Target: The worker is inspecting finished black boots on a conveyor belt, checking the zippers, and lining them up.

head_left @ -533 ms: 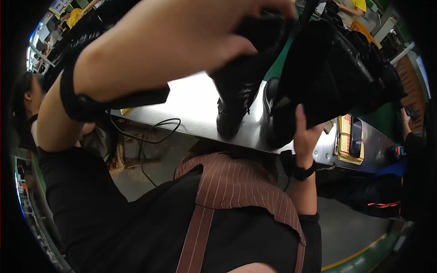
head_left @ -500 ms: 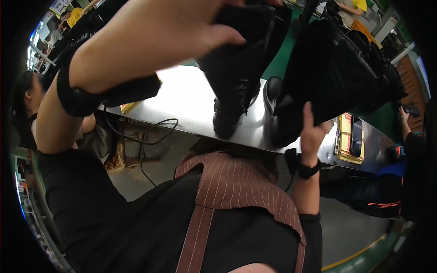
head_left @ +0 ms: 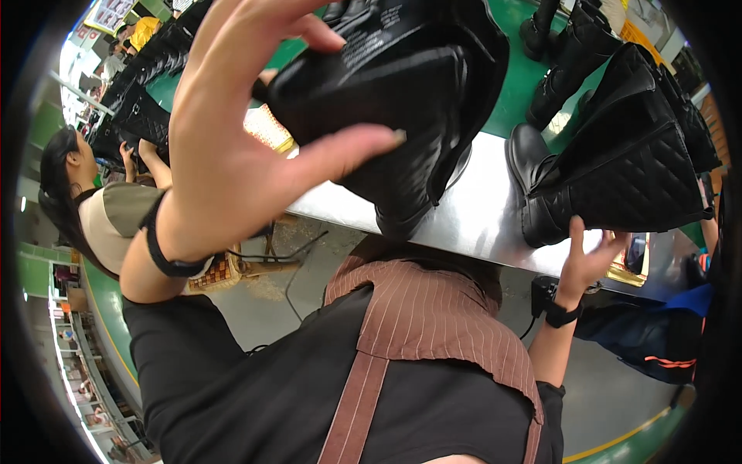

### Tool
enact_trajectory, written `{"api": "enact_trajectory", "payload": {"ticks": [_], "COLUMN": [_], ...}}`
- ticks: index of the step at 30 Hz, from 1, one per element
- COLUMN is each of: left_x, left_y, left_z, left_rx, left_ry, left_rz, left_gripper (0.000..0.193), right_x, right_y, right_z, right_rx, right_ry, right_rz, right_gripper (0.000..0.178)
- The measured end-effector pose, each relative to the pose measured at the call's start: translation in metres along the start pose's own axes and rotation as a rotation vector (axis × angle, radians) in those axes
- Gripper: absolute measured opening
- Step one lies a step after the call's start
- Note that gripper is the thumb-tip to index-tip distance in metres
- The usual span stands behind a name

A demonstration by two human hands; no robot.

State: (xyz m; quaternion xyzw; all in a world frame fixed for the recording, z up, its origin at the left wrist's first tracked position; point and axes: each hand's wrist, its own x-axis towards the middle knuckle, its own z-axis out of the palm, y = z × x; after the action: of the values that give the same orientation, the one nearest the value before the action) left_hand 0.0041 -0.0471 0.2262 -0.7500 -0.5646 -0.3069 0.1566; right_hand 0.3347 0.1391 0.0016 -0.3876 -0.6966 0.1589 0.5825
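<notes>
A tall black boot (head_left: 402, 131) stands in front of me, its shaft opening turned up toward me. My left hand (head_left: 239, 147) is at its top, fingers bent at the rim and thumb stretched across the outer side. Some of those fingers are hidden behind the shaft or cut off by the upper edge. A second black boot (head_left: 618, 162), with a quilted shaft and straps, stands to the right with its shaft leaning right. Close by its heel is my right hand (head_left: 587, 263), fingers spread; whether it touches the boot I cannot tell.
The shiny metal table edge (head_left: 487, 224) runs in front of me. Yellow printed papers (head_left: 630, 271) with a phone (head_left: 636, 251) lie on the right. More black boots (head_left: 568, 66) stand on the green surface beyond. A person (head_left: 100, 193) works at the left.
The view has shifted, bringing more of the right boot into sight. That boot's shaft now leans right, apart from the left boot. My right hand's fingers have spread; my left hand stays by its boot.
</notes>
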Motion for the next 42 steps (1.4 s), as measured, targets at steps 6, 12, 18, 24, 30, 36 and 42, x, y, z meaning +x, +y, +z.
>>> {"api": "enact_trajectory", "payload": {"ticks": [6, 12, 18, 24, 30, 36, 42], "left_x": [-0.045, -0.046, -0.016, -0.015, -0.025, -0.042, -0.107], "left_y": [-0.010, -0.007, 0.016, 0.032, 0.029, 0.011, -0.023], "left_z": [0.025, 0.020, -0.011, -0.017, -0.002, 0.026, 0.073], "left_rx": [-0.391, -0.148, 0.048, -0.337, -0.289, -0.820, -0.796], "left_ry": [0.270, 0.216, -0.169, -0.338, -0.058, 0.657, 0.303], "left_rz": [-0.078, 0.060, 0.010, 0.278, 0.178, -0.548, -0.811], "left_gripper": [0.144, 0.136, 0.070, 0.026, 0.028, 0.073, 0.079], "right_x": [-0.038, -0.011, 0.040, 0.040, 0.024, -0.005, -0.043], "right_y": [-0.045, -0.094, -0.139, -0.146, -0.126, -0.092, -0.074], "right_z": [-0.003, 0.050, 0.067, 0.081, 0.083, 0.084, 0.099], "right_rx": [0.357, 0.374, 0.487, 0.003, 0.115, 0.274, 0.249], "right_ry": [-0.215, -0.488, -0.486, -0.513, -0.598, -0.404, -0.910], "right_rz": [-0.169, -0.069, -0.516, -0.467, -0.335, 0.027, 0.358], "right_gripper": [0.024, 0.026, 0.027, 0.073, 0.077, 0.021, 0.017]}}
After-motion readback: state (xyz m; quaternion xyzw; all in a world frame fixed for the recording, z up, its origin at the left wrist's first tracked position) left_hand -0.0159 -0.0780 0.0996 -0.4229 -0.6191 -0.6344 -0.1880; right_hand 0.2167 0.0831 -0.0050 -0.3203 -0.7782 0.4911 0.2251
